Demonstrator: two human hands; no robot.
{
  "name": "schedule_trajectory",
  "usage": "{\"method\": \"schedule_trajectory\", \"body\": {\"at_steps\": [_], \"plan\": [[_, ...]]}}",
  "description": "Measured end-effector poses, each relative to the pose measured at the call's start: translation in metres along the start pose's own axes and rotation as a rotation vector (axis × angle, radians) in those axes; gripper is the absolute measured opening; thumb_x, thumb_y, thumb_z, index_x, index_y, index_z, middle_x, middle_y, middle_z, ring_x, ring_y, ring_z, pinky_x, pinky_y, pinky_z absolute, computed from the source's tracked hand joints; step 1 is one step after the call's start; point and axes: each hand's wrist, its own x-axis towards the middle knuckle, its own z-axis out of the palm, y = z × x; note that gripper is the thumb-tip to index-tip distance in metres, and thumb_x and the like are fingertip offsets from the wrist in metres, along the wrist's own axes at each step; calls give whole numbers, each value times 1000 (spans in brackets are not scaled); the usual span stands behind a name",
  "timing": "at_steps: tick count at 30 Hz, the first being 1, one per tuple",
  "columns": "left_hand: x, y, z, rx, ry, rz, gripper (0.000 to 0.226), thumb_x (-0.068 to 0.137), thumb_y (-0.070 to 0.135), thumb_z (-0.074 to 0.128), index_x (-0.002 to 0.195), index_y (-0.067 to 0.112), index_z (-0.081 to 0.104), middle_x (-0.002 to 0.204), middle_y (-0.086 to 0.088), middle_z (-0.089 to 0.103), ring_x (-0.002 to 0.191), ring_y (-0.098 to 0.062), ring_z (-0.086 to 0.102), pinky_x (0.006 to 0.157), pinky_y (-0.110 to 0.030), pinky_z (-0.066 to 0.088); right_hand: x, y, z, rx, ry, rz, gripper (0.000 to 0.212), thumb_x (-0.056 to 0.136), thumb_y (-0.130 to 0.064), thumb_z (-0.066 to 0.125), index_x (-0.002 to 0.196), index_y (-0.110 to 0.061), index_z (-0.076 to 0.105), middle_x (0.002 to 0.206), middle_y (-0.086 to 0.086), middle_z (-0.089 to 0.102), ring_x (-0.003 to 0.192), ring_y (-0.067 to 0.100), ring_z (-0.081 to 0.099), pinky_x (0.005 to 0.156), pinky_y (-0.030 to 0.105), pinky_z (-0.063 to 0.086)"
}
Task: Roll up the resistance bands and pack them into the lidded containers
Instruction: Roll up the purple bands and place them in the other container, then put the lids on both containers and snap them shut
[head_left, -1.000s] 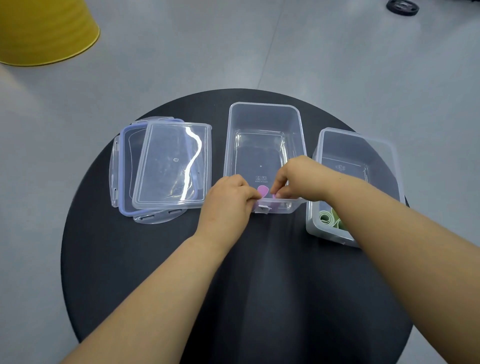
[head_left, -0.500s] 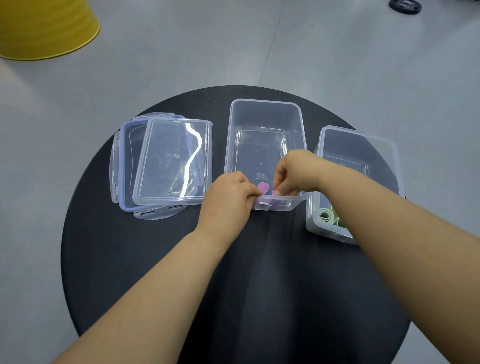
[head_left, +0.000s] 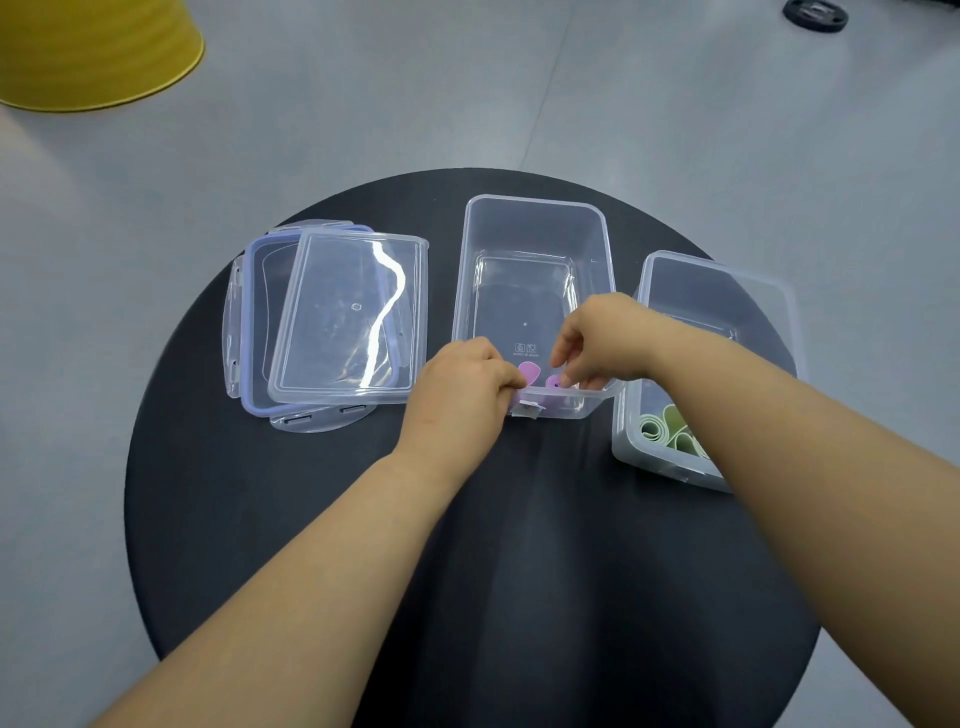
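Note:
A clear middle container (head_left: 535, 228) stands open on the round black table (head_left: 467, 545). A rolled purple resistance band (head_left: 531, 372) sits at its near end, inside the wall. My left hand (head_left: 462, 387) pinches the roll's left side at the near rim. My right hand (head_left: 602, 340) reaches down into the container and grips the roll's right end. Most of the band is hidden by my fingers. A second clear container (head_left: 727, 291) on the right holds rolled green bands (head_left: 667, 428) at its near end.
Two clear lids are stacked at the left of the table, the upper lid (head_left: 348, 317) lying over a blue-rimmed lid (head_left: 254, 312). A yellow tub (head_left: 88, 52) stands on the grey floor at far left. A dark disc (head_left: 815, 15) lies on the floor, far right.
Both hands stay on the purple roll at the container's near end. My right hand's fingers have lowered slightly into the container; the view has shifted a little.

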Motion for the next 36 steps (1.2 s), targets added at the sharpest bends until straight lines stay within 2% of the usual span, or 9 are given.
{"method": "schedule_trajectory", "body": {"at_steps": [4,8,12,21,25,29,32,34,36], "plan": [[0,-1,1,4,-14,-10,16,84,13,62,87,5,76,81,-15,66,79,-38,59,70,-37,46,0,1,-2,-22,13,-10,13,81,-7,71,89,-15,66,70,-7,62,63,17,67,74,25,55],[0,-3,2,-3,10,14,15,84,12,63,87,5,76,82,-15,66,80,-38,59,71,-36,45,-2,1,-5,-34,34,-27,16,82,-3,67,83,-18,62,70,-7,62,59,16,66,68,19,52],[0,-5,4,13,9,22,13,84,11,65,87,5,76,82,-14,66,80,-38,59,70,-33,42,-2,0,-3,-10,29,-37,14,83,-3,66,86,-16,63,78,2,67,72,23,71,69,24,56],[-1,-4,-6,-62,12,-46,16,88,14,61,96,15,74,93,-5,65,93,-24,56,77,-23,37,-15,-4,1,-64,133,-117,12,88,-24,64,96,-17,68,87,-4,65,69,12,60,69,24,48],[-5,-12,-26,-72,98,-155,19,88,11,59,100,16,73,101,-3,68,99,-23,56,80,-17,31,-32,-19,-5,-24,237,-180,13,89,-26,62,98,-20,69,89,-8,62,85,9,57,76,19,41],[-9,-44,-53,-69,158,-456,30,91,14,52,118,21,64,126,-2,58,121,-24,46,96,-29,34,-44,-63,10,224,404,-281,15,91,-18,59,102,-19,69,83,-16,61,75,2,55,69,9,41],[-19,-79,-69,10,101,-652,39,94,15,48,132,18,51,141,-4,45,131,-26,35,103,-38,32,-38,-110,51,391,327,-313,35,92,-19,56,127,-17,55,123,-2,58,108,11,55,93,18,39],[-27,-97,-73,25,16,-718,44,95,16,45,139,15,42,148,-4,36,137,-26,28,107,-39,29,-20,-134,83,430,196,-231,55,93,-26,56,143,-16,35,149,4,33,137,18,31,110,28,26],[-34,-109,-73,13,-71,-747,45,95,17,42,140,13,39,148,-4,34,137,-25,28,103,-38,32,3,-148,106,522,177,-53,63,91,-31,56,146,-17,27,155,8,18,143,25,15,115,35,20]]}}
